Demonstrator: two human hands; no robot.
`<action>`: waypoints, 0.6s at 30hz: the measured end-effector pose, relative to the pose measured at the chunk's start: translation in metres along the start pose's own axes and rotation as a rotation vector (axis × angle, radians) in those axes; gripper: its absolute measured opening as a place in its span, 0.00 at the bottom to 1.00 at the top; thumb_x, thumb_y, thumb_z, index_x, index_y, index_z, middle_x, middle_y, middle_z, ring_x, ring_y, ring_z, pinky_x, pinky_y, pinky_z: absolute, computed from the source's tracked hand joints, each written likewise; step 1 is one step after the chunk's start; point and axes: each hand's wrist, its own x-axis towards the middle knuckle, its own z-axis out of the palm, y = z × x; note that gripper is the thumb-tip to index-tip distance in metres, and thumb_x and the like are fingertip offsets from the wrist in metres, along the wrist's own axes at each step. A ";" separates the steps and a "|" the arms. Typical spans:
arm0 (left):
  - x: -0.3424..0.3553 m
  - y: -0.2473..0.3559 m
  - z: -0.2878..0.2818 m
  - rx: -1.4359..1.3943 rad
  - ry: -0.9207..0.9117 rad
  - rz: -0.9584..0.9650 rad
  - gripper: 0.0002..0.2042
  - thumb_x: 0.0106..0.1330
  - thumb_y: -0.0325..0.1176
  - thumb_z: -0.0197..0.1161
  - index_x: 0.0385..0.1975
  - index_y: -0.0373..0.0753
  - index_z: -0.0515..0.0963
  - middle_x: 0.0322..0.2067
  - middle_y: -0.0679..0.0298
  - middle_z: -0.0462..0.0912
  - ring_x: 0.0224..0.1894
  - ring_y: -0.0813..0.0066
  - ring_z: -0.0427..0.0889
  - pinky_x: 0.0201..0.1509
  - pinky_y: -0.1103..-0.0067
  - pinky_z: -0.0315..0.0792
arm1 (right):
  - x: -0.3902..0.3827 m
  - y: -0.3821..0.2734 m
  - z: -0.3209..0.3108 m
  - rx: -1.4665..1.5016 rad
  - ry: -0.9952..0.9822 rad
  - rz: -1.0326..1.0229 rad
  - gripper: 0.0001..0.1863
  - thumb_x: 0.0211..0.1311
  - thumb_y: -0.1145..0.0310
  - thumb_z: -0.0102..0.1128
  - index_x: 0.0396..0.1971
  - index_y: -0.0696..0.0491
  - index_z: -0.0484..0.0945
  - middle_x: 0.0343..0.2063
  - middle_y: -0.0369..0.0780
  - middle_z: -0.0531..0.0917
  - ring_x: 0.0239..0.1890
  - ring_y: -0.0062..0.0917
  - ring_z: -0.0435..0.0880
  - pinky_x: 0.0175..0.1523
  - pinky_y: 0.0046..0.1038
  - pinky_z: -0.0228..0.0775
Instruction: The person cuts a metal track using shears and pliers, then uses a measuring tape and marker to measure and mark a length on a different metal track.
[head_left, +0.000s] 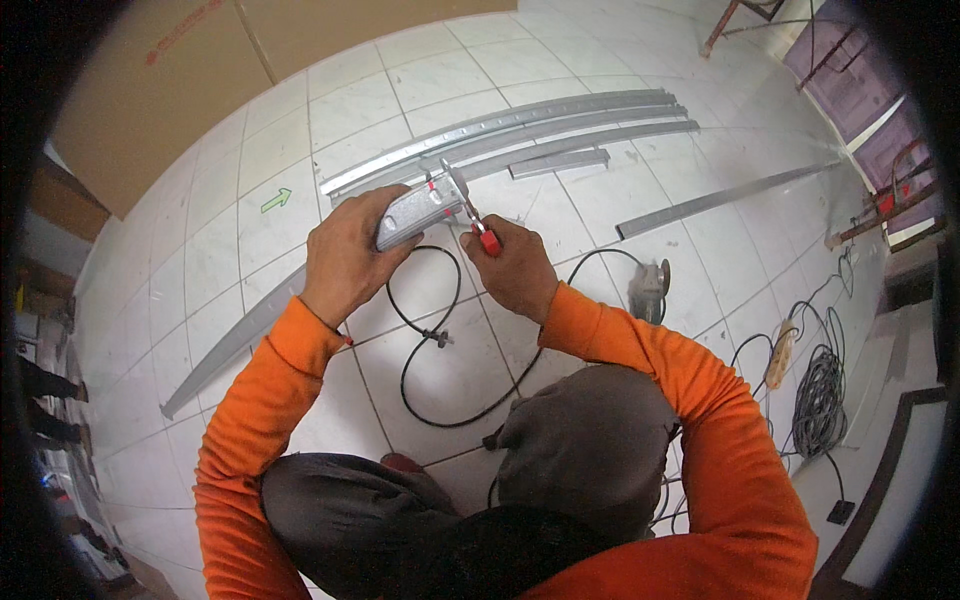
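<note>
My left hand (352, 248) is closed around a silver metal channel (418, 216), lifted above the tiled floor. At the channel's far end, my right hand (512, 262) grips red-handled snips (487, 238), whose metal jaws meet the channel's edge. The jaws are partly hidden, so how deep they bite cannot be told. Small red marks show on the channel. Another grey metal strip (235, 342) stretches down to the left from behind my left wrist; whether it joins the held channel is hidden.
Several long metal channels (510, 122) lie beyond my hands, with a short channel (560, 163) beside them and another (715, 203) to the right. An angle grinder (649, 290) rests right of my hand, its black cable (405, 385) looping before me. Coiled wire (820, 402) lies farther right.
</note>
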 end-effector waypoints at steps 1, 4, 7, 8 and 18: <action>-0.001 0.000 0.000 0.016 0.008 0.021 0.24 0.52 0.35 0.74 0.51 0.43 0.78 0.44 0.57 0.84 0.44 0.60 0.85 0.48 0.74 0.78 | -0.001 0.002 0.001 0.008 0.017 -0.032 0.14 0.67 0.61 0.58 0.32 0.60 0.75 0.20 0.47 0.77 0.22 0.34 0.77 0.32 0.36 0.71; -0.001 0.000 0.002 0.029 0.018 0.039 0.24 0.52 0.34 0.74 0.51 0.43 0.78 0.44 0.57 0.84 0.44 0.61 0.85 0.48 0.74 0.78 | -0.002 0.002 0.001 0.072 -0.008 -0.010 0.14 0.67 0.61 0.59 0.33 0.59 0.76 0.21 0.45 0.77 0.23 0.32 0.76 0.33 0.34 0.71; -0.001 0.000 0.001 0.005 -0.013 0.010 0.24 0.52 0.34 0.74 0.51 0.43 0.78 0.44 0.57 0.84 0.44 0.60 0.85 0.48 0.74 0.78 | -0.002 -0.003 -0.001 0.113 -0.030 0.024 0.14 0.66 0.61 0.59 0.34 0.59 0.76 0.22 0.45 0.78 0.24 0.30 0.76 0.34 0.33 0.71; 0.000 0.000 0.001 -0.014 -0.046 -0.017 0.24 0.53 0.34 0.74 0.52 0.43 0.78 0.44 0.57 0.84 0.44 0.60 0.85 0.48 0.74 0.78 | -0.001 -0.001 0.001 0.114 -0.028 0.026 0.14 0.66 0.61 0.59 0.34 0.59 0.76 0.22 0.45 0.78 0.24 0.30 0.76 0.34 0.33 0.71; -0.001 -0.001 0.002 -0.073 -0.039 0.044 0.24 0.53 0.33 0.74 0.52 0.42 0.77 0.43 0.55 0.84 0.43 0.61 0.85 0.47 0.74 0.77 | 0.002 0.008 0.001 0.038 -0.041 -0.032 0.16 0.68 0.59 0.58 0.34 0.59 0.75 0.18 0.41 0.76 0.21 0.26 0.74 0.30 0.31 0.69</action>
